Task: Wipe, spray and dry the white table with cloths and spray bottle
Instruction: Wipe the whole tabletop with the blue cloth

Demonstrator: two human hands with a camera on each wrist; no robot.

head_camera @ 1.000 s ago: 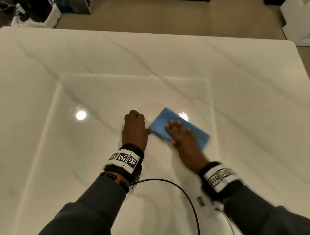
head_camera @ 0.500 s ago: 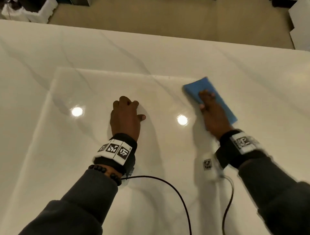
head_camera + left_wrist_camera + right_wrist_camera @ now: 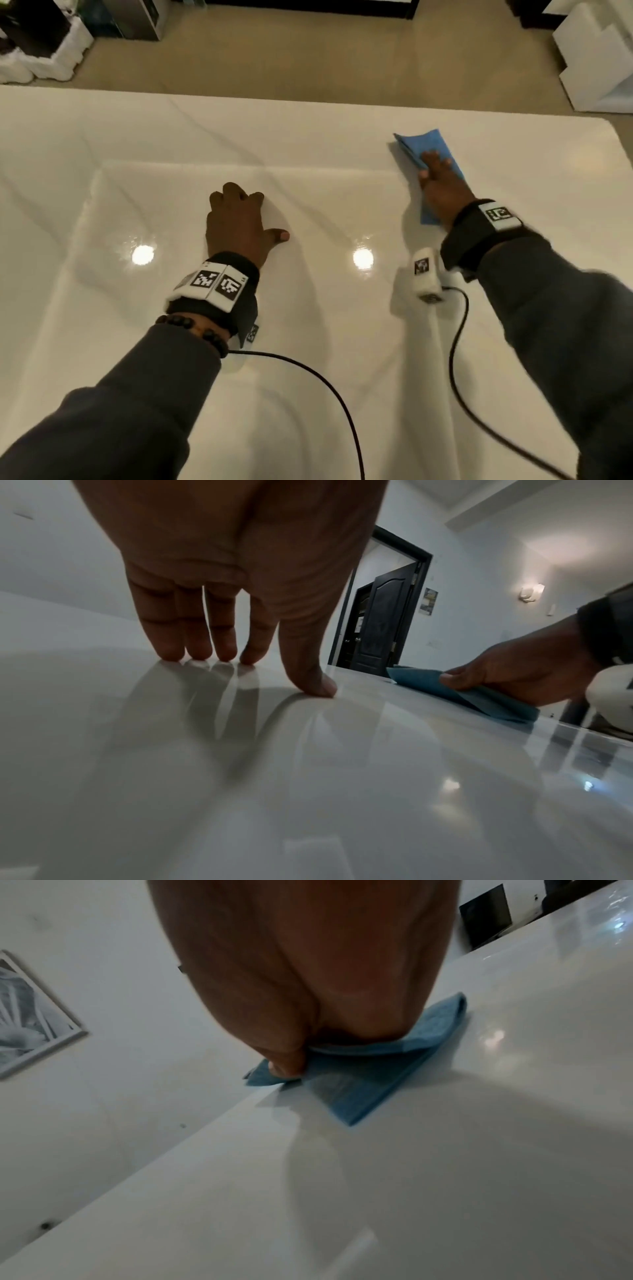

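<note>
A folded blue cloth (image 3: 424, 144) lies on the glossy white table (image 3: 308, 130), near its far right edge. My right hand (image 3: 438, 178) lies flat on the cloth and presses it down with straight fingers. In the right wrist view the thumb (image 3: 286, 1064) presses on the near edge of the cloth (image 3: 359, 1091). My left hand (image 3: 257, 212) is propped on the table's middle, fingertips and thumb touching the bare surface, holding nothing. The left wrist view shows those fingertips (image 3: 255, 653) on the table and the right hand (image 3: 507, 674) on the cloth (image 3: 486, 702). No spray bottle is in view.
Black cables (image 3: 342, 404) trail from both wrists across the near part of the table. Beyond the far edge is tan floor (image 3: 308, 61), with white foam blocks (image 3: 596, 58) at the right and boxes (image 3: 41, 44) at the left. Ceiling lights glare off the tabletop.
My right hand has swept the blue cloth from beside the left hand out to the far right of the table. The left hand has stayed propped in place.
</note>
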